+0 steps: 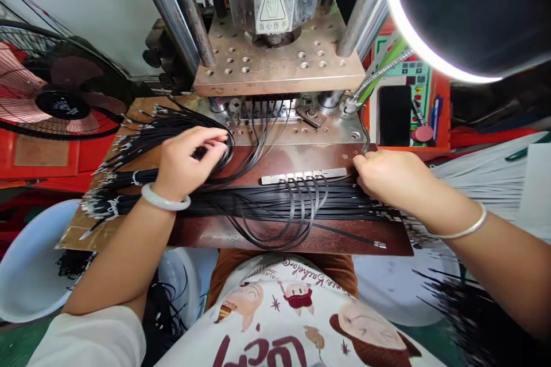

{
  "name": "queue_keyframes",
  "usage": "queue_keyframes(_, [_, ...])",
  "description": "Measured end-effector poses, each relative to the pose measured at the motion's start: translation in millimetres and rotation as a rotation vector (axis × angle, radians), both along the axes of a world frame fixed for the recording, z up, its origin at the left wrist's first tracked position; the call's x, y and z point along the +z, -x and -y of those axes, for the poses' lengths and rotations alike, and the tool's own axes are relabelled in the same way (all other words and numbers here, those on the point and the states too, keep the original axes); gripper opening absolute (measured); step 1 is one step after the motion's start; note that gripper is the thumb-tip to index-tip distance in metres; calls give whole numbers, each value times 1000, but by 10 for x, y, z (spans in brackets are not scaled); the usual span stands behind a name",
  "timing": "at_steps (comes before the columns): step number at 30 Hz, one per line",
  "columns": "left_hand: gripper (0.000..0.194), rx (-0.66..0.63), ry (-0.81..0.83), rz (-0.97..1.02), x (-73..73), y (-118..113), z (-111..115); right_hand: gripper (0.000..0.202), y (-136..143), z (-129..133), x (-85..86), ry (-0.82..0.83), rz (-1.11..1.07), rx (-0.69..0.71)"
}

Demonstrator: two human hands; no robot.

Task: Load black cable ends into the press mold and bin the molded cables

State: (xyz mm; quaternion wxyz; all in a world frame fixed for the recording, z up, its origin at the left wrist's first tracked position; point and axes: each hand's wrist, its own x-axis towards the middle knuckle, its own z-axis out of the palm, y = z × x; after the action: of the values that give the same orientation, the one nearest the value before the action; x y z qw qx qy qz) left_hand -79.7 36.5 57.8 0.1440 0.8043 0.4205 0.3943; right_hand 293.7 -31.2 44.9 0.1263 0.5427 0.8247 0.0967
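My left hand (189,160) is above the looped black cables (172,126) at the left of the press, thumb and fingertips curled close together; what lies between them is unclear. At the right end of the brown board, my right hand (390,175) is closed, its fingertips just past a pale slotted bar (303,176). Whatever those fingers hold is hidden. Several grey-black cables (310,206) sit in the bar's slots and curve toward me. Between the hands, a flat bundle of black cables (267,202) lies across the brown board (206,235).
Ahead stands a press with a thick drilled plate (279,77); more cables run beneath it. A fan (60,97) is at left, a lit ring lamp (398,11) at upper right. A phone (395,116) lies by the control panel. White tubs (26,281) stand below the board.
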Motion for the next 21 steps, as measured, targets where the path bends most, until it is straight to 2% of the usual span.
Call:
queue_keyframes(2, [17, 86, -3, 293, -121, 201, -146, 14, 75, 17, 12, -107, -154, -39])
queue_keyframes(4, [16, 119, 5, 561, -253, 331, -259, 12, 123, 17, -18, -123, -494, -3])
queue_keyframes(6, [15, 122, 32, 706, -326, 387, -314, 12, 147, 4, -66, -98, -784, 99])
queue_keyframes(7, [14, 118, 65, 728, -335, 392, -320, 13, 156, -6, -88, -88, -850, 151])
queue_keyframes(9, [11, 115, 130, 731, -313, 377, -308, 13, 177, -25, -112, -99, -842, 223])
queue_keyframes(12, [10, 119, 153, 719, -267, 333, -265, 12, 236, -38, -111, -112, -720, 270])
queue_keyframes(17, [9, 130, 84, 676, -198, 322, -98, 14, 241, 21, -131, -87, -674, 283])
queue_keyframes(19, [17, 55, 154, 621, -119, 300, -37, 16, 159, -6, -124, -10, -714, 258])
queue_keyframes(21, [31, -93, 274, 378, -30, 201, -83, 19, 82, -168, -92, 50, -770, 182])
